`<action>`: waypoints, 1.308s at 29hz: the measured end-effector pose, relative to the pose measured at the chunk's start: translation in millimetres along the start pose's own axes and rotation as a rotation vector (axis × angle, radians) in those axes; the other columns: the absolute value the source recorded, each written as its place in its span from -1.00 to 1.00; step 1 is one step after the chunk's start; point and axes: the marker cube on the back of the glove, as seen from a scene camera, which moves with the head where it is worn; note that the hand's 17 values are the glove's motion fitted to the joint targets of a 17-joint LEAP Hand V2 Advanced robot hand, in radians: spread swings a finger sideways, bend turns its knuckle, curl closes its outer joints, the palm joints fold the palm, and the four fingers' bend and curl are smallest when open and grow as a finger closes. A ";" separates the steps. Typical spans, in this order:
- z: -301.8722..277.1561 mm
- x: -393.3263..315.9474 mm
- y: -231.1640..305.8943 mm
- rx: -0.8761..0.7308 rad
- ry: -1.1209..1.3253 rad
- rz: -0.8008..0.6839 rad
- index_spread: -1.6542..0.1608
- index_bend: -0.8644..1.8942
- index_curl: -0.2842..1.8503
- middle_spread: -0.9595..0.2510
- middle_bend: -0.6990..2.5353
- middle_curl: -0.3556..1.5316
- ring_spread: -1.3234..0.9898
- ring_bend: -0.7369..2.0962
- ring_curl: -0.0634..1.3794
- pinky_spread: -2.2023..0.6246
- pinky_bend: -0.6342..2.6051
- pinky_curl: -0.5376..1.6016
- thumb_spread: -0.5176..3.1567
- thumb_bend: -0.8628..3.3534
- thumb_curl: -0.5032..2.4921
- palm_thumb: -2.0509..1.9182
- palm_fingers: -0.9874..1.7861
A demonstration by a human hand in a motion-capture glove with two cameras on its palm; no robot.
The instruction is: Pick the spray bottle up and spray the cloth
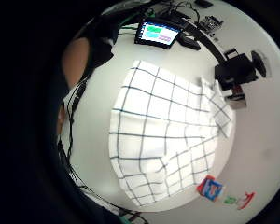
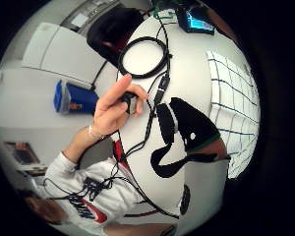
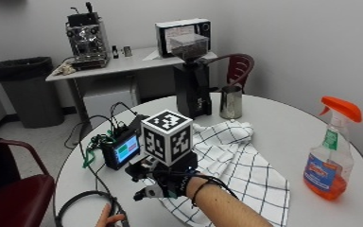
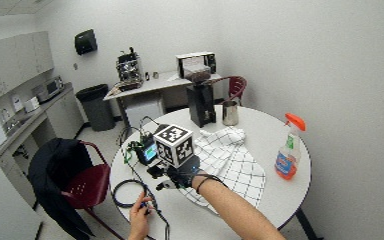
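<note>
A spray bottle [image 3: 329,156] with orange liquid and an orange trigger head stands upright near the table's right edge; it also shows in the wide view [image 4: 288,155] and beyond the cloth's corner in the palm view [image 1: 214,189]. A white cloth [image 3: 244,165] with a dark grid lies spread across the middle of the table [image 3: 282,127]. My gloved right hand [image 3: 166,182] hovers over the cloth's left edge, far from the bottle, fingers relaxed and holding nothing. The cloth fills the view under the palm [image 1: 163,135].
The bare left hand [image 3: 109,218] pinches a small black part beside a coiled cable [image 3: 81,203] at the front left. A small lit screen [image 3: 124,150], a tall black stand [image 3: 191,90] and a metal cup [image 3: 230,101] stand behind the cloth. A red chair [image 3: 12,189] is at the left.
</note>
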 end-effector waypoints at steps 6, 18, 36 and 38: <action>10.1 4.3 -8.4 -0.023 -0.019 -0.004 0.52 -0.20 -0.57 0.53 -0.39 -0.47 0.13 -0.31 -0.73 0.65 -0.36 -0.33 -0.33 -0.44 -0.57 0.30 0.15; -15.5 0.3 -18.8 -0.005 0.040 -0.046 0.45 -0.23 -0.49 0.50 -0.43 -0.39 0.12 -0.35 -0.66 0.68 -0.38 -0.27 -0.15 -0.46 -0.53 0.32 0.14; -66.0 9.8 73.1 0.372 0.058 -0.209 0.39 -0.28 -0.50 0.51 -0.44 -0.33 0.12 -0.32 -0.59 0.69 -0.32 -0.20 -0.08 -0.53 -0.51 0.30 0.05; -74.9 37.7 94.8 0.502 -0.027 -0.171 0.40 -0.25 -0.49 0.51 -0.44 -0.32 0.12 -0.32 -0.59 0.69 -0.34 -0.21 -0.08 -0.54 -0.51 0.30 0.08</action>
